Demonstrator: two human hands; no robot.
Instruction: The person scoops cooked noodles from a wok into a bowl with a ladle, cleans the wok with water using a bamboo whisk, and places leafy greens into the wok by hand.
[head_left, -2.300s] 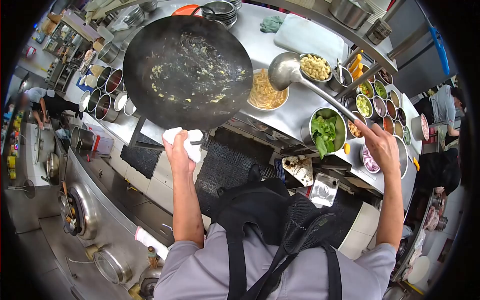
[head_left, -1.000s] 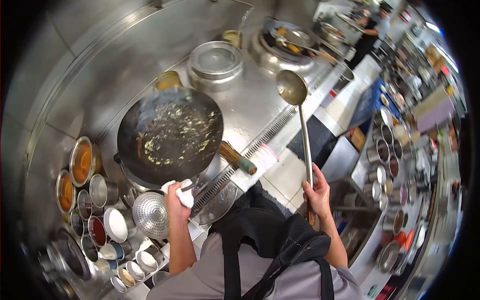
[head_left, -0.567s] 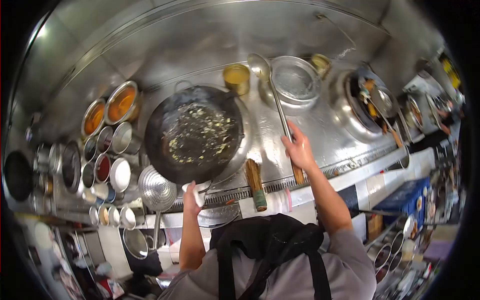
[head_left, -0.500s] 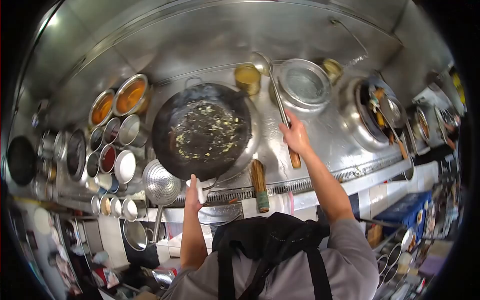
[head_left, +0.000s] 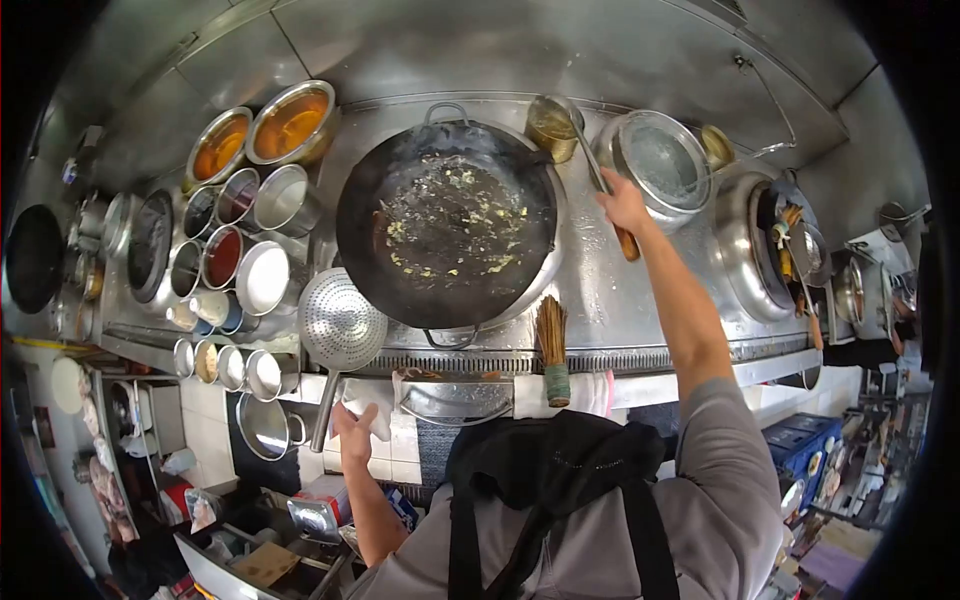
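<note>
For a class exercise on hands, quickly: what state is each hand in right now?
Left hand: closed on a white cloth, off the wok.
Right hand: closed around the ladle.

Ladle (head_left: 591,150) bowl blurred at tin (head_left: 551,143); yellow bits (head_left: 500,263) in wok (head_left: 440,292) too small to identify.

Your view reads fairly bright, light mostly diffuse; exact source hard to tell. Wok (head_left: 447,230) itself dark inside, small pale glints, faint haze near far rim. Glare streaks on wet steel counter (head_left: 598,290) right of wok; broad dull reflections on steel wall (head_left: 450,50) beyond it. Fisheye bends lines far from wok, corners black, outermost clutter soft, smeared.
</note>
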